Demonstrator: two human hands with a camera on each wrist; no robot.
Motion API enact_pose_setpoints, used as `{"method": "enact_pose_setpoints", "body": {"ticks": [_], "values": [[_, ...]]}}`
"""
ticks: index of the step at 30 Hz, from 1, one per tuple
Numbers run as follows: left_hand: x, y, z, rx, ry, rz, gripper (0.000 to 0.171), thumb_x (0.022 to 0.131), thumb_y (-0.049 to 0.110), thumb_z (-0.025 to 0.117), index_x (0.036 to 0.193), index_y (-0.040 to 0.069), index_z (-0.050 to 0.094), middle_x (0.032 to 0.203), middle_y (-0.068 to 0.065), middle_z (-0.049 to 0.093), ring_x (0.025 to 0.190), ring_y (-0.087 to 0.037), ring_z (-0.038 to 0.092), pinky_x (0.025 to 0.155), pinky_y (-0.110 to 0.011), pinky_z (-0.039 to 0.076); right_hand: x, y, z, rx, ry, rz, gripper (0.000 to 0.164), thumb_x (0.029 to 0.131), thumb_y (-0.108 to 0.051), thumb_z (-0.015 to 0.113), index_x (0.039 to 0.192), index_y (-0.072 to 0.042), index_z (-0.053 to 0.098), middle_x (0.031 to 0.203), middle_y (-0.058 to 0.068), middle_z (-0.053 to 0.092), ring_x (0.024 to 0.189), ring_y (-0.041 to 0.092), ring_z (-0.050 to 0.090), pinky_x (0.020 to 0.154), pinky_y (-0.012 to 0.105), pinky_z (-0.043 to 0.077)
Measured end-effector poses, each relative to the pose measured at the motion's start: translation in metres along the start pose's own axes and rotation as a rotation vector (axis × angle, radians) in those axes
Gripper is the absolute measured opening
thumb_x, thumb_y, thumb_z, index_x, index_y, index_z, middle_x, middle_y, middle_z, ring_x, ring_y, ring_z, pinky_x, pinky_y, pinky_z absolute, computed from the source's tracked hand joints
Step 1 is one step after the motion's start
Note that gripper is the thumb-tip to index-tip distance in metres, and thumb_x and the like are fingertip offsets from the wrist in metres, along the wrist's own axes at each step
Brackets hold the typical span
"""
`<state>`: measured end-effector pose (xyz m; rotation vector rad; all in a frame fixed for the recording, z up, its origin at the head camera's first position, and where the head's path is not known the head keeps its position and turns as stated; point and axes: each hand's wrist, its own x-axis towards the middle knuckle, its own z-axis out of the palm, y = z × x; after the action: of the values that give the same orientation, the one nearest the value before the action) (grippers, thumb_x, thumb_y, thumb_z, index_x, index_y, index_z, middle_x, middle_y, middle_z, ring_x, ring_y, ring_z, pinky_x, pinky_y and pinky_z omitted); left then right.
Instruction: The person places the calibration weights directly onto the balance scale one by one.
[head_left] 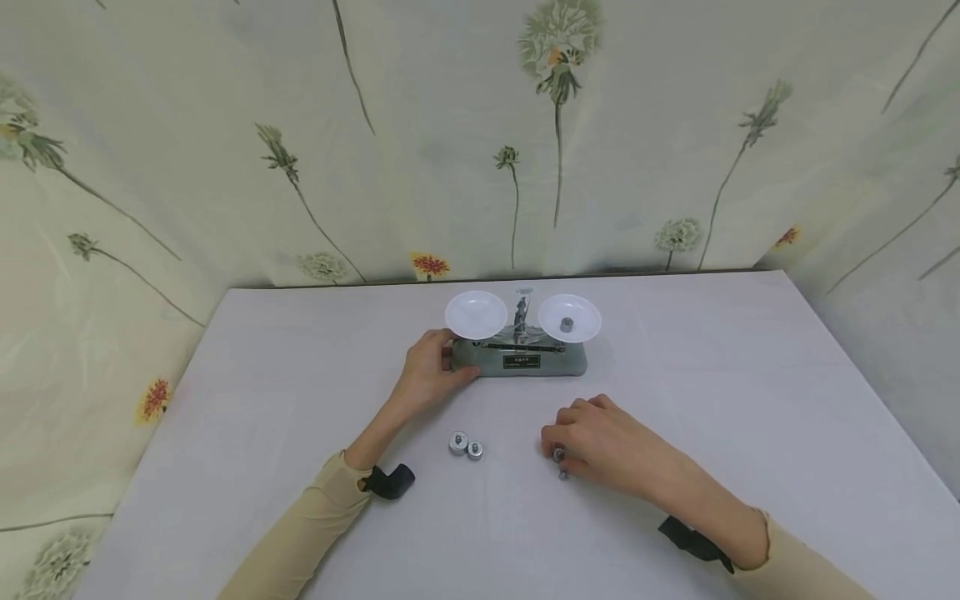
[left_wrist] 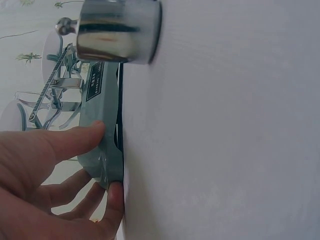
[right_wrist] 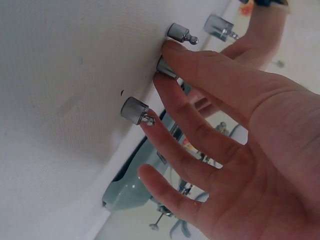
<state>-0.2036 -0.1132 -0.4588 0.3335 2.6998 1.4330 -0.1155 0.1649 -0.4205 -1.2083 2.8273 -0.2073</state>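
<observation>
Left hand (head_left: 431, 371): fingers clamped on balance (head_left: 558, 363), seemingly steadying it.
Right hand (head_left: 596, 443): fingers pinching 1 metal weight (right_wrist: 166, 67); pickup seems the step.
Lift: likely needs firm pinch, clear of loose weight (right_wrist: 133, 110) beside these fingers.

In the head view, the left hand (head_left: 432, 371) covers one end of the green scale (head_left: 555, 362), and the words on its dark label (head_left: 521, 362) are too small to read. From the left wrist, the top edge chops off a big shiny weight (left_wrist: 120, 37). From the right wrist, the thumb and a finger of the right hand (right_wrist: 240, 162) hide part of a small weight (right_wrist: 166, 68) (just a bit of metal peeks out).
</observation>
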Motion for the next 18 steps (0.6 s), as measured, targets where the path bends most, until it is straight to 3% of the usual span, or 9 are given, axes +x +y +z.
{"method": "enact_pose_setpoints", "body": {"ticks": [18], "values": [[0.0,-0.001,-0.001,-0.011,-0.006,0.01,0.06,0.091,0.009,0.084,0.144,-0.007,0.06,0.143,-0.029,0.06,0.123,-0.043,0.072,0.101,-0.042,0.067,-0.002,0.002,-0.011,-0.011,0.029,0.011,0.026,0.083,-0.013,0.093,0.099,-0.024,0.076,0.093,-0.008,0.075,0.092,0.014,0.068,0.094,0.049,0.059]]}}
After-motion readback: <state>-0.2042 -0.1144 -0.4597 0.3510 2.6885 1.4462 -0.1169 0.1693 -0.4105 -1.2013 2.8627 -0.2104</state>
